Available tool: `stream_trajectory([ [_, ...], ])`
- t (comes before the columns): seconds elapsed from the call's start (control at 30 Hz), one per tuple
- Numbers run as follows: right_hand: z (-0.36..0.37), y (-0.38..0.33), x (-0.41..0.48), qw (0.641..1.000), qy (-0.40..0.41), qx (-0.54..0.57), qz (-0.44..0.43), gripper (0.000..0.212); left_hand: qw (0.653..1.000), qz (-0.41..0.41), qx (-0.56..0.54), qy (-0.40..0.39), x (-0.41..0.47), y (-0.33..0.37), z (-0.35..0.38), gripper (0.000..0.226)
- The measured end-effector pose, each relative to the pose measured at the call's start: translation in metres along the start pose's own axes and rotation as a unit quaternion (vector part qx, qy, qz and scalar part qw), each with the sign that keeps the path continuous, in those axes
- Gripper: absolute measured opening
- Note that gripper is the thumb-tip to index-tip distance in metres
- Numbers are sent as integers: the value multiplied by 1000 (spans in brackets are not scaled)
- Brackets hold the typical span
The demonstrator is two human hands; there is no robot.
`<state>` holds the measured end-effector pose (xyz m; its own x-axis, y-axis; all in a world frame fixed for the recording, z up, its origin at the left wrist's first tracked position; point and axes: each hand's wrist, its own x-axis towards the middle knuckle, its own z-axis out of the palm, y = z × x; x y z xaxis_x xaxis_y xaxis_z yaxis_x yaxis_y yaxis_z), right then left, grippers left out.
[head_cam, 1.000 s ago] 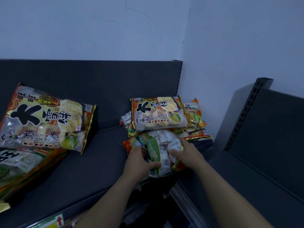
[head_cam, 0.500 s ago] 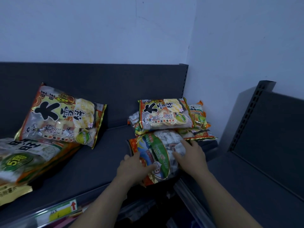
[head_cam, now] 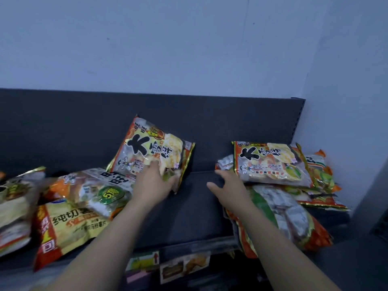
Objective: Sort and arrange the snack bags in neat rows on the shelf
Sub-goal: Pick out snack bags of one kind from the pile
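A rice cracker bag (head_cam: 151, 152) with big black characters leans against the back panel of the dark shelf (head_cam: 189, 217). My left hand (head_cam: 155, 181) grips its lower right part, fingers on the front. My right hand (head_cam: 228, 185) hovers with spread fingers at the left edge of the right-hand pile. That pile is topped by a matching cracker bag (head_cam: 273, 162). In front of it a green and orange bag (head_cam: 294, 217) hangs over the shelf's front edge under my right forearm.
On the left lie a bag with a green badge (head_cam: 100, 190), a yellow potato chip bag (head_cam: 69, 225) and another bag (head_cam: 14, 202). Price labels (head_cam: 144, 261) line the shelf front. A bare strip of shelf runs between my hands. A wall closes the right side.
Both hands let go of the green and orange bag. My left hand moved left to the leaning cracker bag, my right hand rose beside the pile, and the view swung left.
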<state>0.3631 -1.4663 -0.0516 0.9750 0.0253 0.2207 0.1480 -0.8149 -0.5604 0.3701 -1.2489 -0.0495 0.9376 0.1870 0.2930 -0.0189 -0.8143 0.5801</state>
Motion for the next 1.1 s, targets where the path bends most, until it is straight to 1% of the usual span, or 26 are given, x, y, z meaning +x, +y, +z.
stream_trajectory([
  [0.07, 15, -19, 17, 999, -30, 34, 9, 61, 999, -29, 7, 21, 21, -21, -15, 65],
  [0.13, 29, -36, 34, 996, -56, 68, 28, 65, 997, -60, 31, 28, 41, -39, -28, 77],
  [0.2, 44, -50, 51, 991, -71, 101, 55, 67, 996, -78, 44, 26, 62, -57, -38, 81],
  [0.27, 58, -60, 67, 984, -76, 136, 89, 59, 995, -97, 28, 13, 81, -73, -45, 80],
  [0.33, 72, -64, 84, 976, -78, 170, 112, 48, 993, -113, 14, -12, 99, -86, -50, 84],
  [0.4, 88, -65, 98, 965, -89, 210, 132, 44, 993, -113, -9, -46, 113, -96, -51, 84],
  [0.43, 97, -64, 105, 957, -97, 237, 133, 45, 991, -111, -28, -67, 117, -100, -51, 79],
  [0.47, 105, -64, 110, 948, -106, 269, 132, 49, 989, -107, -51, -84, 122, -104, -48, 70],
  [0.5, 114, -58, 116, 939, -112, 300, 130, 59, 988, -100, -69, -96, 124, -107, -45, 59],
  [0.57, 132, -42, 128, 923, -115, 341, 133, 91, 988, -76, -93, -95, 128, -109, -42, 37],
  [0.6, 134, -37, 130, 919, -105, 354, 137, 101, 990, -62, -94, -88, 128, -107, -41, 29],
  [0.63, 129, -42, 127, 920, -90, 352, 147, 104, 991, -47, -89, -84, 127, -103, -42, 23],
  [0.67, 120, -51, 122, 924, -75, 335, 171, 103, 992, -32, -88, -85, 125, -99, -42, 22],
  [0.73, 102, -54, 115, 934, -46, 290, 203, 89, 988, -15, -98, -117, 119, -90, -38, 26],
  [0.8, 82, -42, 111, 952, -9, 219, 216, 73, 979, 1, -95, -178, 110, -78, -32, 31],
  [0.9, 58, -27, 99, 971, 29, 109, 212, 61, 953, 31, -120, -276, 97, -64, -22, 32],
  [0.93, 52, -27, 95, 975, 39, 86, 200, 56, 948, 40, -116, -293, 96, -61, -21, 32],
  [1.0, 47, -32, 89, 982, 43, 65, 171, 51, 952, 49, -63, -296, 99, -66, -21, 28],
  [1.07, 50, -46, 84, 986, 15, 67, 149, 54, 968, 44, 34, -246, 106, -81, -30, 53],
  [1.1, 53, -57, 80, 989, -5, 69, 133, 56, 974, 22, 86, -210, 106, -90, -40, 62],
])
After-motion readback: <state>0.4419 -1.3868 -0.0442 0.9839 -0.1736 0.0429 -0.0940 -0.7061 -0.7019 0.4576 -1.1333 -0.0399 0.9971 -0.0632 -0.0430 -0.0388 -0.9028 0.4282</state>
